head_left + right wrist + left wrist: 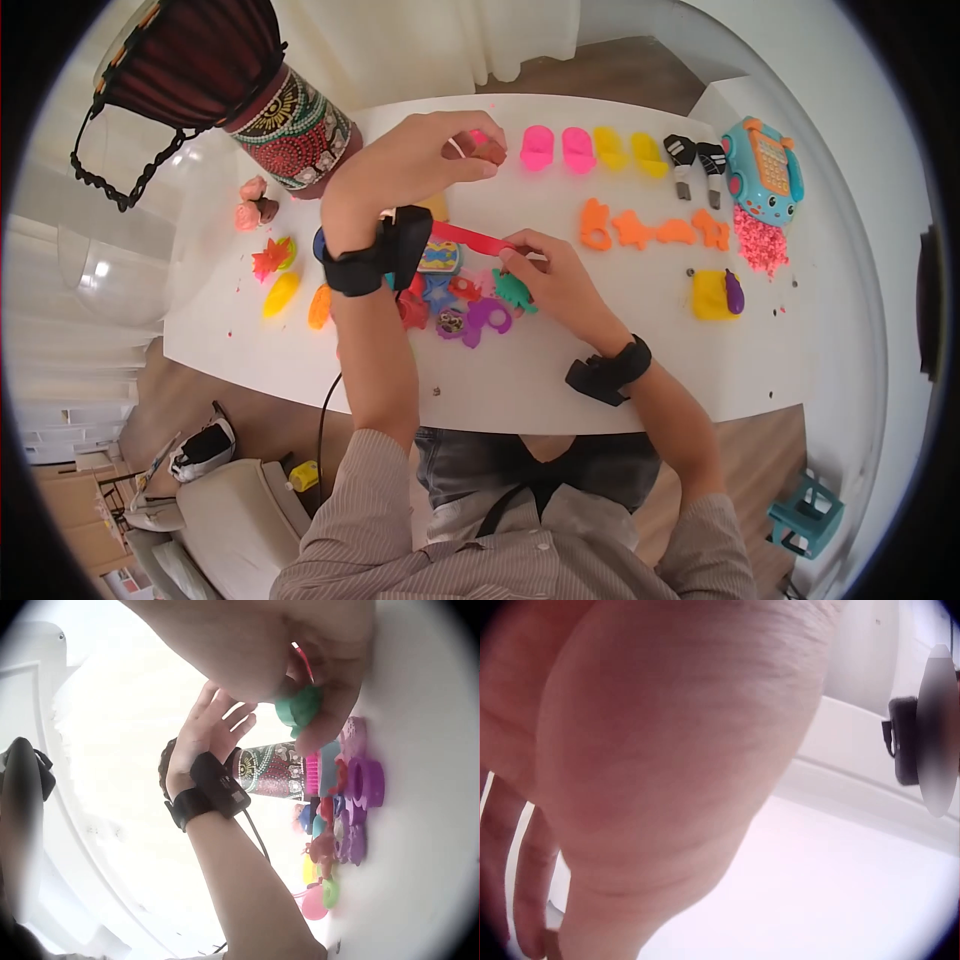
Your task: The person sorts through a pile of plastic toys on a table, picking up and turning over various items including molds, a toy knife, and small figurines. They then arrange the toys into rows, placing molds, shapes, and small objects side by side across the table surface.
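Note:
My right hand (560, 285) grips a long, flat red plastic strip (470, 238) that points left from its fingertips. A green shaped toy mould (298, 709) sits at the fingers of the same hand in the right wrist view. Raised to the left is my left hand (410, 165), its wrist bent and its fingers reaching right. In the right wrist view its fingers look spread, with nothing seen in them. Below the hands lies a cluster of toy moulds, among them a purple one (488, 318) and a blue star (438, 293).
On the white table (560, 375), pink slippers (538, 148), yellow slippers (648, 155) and orange moulds (632, 228) lie in rows. A toy phone (765, 172) stands by pink beads (762, 245). A toy eggplant (735, 293) lies on a yellow block. A drum (290, 130) stands back left.

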A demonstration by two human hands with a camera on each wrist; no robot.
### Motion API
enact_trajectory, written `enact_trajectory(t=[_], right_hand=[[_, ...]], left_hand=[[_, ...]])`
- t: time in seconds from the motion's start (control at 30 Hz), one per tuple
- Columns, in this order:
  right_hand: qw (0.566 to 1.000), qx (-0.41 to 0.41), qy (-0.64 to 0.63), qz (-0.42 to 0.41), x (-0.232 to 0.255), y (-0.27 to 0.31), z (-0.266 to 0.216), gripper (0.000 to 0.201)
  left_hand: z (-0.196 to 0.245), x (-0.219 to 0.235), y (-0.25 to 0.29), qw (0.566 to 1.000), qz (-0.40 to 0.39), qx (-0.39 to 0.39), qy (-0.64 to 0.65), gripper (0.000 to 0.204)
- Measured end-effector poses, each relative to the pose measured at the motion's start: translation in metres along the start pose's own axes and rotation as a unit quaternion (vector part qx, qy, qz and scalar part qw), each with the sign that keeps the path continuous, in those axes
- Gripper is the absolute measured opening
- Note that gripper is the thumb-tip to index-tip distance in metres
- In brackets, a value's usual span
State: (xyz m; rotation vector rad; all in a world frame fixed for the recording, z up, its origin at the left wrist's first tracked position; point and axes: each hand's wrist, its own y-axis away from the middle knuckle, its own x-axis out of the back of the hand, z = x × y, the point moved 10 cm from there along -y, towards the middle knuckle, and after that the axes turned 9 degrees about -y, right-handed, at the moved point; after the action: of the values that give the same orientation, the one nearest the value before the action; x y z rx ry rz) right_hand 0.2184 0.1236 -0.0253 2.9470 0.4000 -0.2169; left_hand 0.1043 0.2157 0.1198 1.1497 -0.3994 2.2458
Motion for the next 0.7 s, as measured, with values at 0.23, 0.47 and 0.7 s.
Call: enact_trajectory(t=[0.23,0.47,0.7], right_hand=[[1.000,0.013,0.016,-0.008,0.000,-0.001,-0.008,0.028],[0.994,0.060,0.089,-0.031,-0.004,0.000,-0.015,0.034],[0.996,0.074,0.041,-0.011,-0.001,-0.003,-0.015,0.018]], left_hand=[[-0.046,-0.027,-0.010,0.995,-0.091,0.038,0.000,0.028],[-0.059,-0.046,-0.012,0.985,-0.132,0.112,-0.025,0.036],[-0.064,-0.042,-0.009,0.985,-0.083,0.128,-0.080,0.036]])
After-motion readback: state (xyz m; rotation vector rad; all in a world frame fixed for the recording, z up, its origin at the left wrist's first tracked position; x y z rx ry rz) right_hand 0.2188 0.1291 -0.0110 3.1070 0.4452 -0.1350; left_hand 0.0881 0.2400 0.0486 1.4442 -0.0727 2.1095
